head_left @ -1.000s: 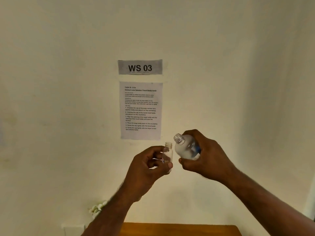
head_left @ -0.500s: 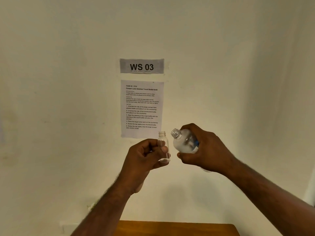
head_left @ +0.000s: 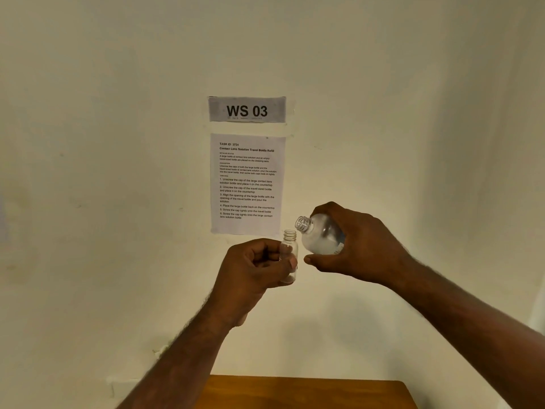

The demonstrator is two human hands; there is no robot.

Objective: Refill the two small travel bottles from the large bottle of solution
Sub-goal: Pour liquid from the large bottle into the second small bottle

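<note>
My left hand (head_left: 255, 267) grips a small clear travel bottle (head_left: 289, 246), held upright in the air with its cap off and its threaded mouth showing above my fingers. My right hand (head_left: 359, 243) holds the large clear bottle of solution (head_left: 320, 237), also uncapped and tilted to the left. Its open neck sits just above and to the right of the small bottle's mouth, a short gap apart. I see no liquid running between them. Only one travel bottle is in view; the caps are out of sight.
A wooden tabletop (head_left: 306, 392) shows at the bottom edge, below both hands. On the pale wall behind hang a "WS 03" sign (head_left: 247, 110) and a printed instruction sheet (head_left: 247, 184).
Both hands have risen slightly against the wall, and the large bottle has tipped further left, bringing its neck closer to the small bottle's mouth.
</note>
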